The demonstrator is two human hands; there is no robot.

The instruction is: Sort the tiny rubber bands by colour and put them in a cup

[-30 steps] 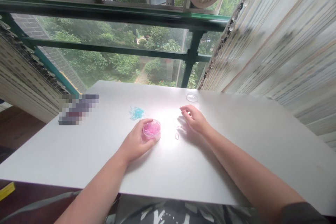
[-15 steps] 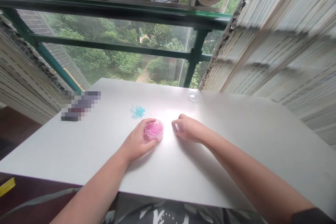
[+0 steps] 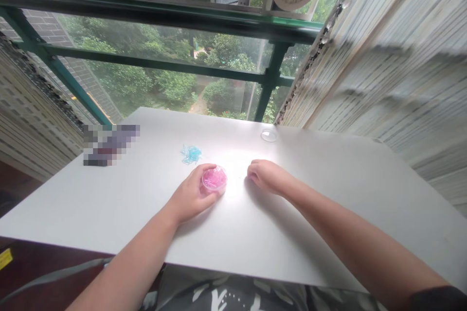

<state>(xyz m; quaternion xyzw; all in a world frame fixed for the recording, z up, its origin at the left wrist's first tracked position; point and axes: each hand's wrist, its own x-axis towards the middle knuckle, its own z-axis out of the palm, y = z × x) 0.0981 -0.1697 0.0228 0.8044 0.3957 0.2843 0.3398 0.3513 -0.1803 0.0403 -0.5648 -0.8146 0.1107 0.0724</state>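
Note:
My left hand point(image 3: 191, 197) is wrapped round a small clear round tub point(image 3: 214, 180) filled with pink strips, which stands on the white table point(image 3: 120, 209). To the right of the tub, my right hand point(image 3: 264, 176) rests low over the table with its fingers curled together. Whatever those fingers hold, if anything, is hidden. A loose pile of light blue strips point(image 3: 191, 154) lies just behind my left hand. Farther back on the table is a clear round lid point(image 3: 269, 135).
A blurred dark object point(image 3: 113, 146) lies at the table's back left. Behind the table's far edge run green window rails point(image 3: 164, 65). A striped curtain point(image 3: 383, 68) hangs on the right, another on the left.
My right hand has shifted slightly right, away from the tub, and its fingers are curled in more. My left hand and the tub have stayed in place.

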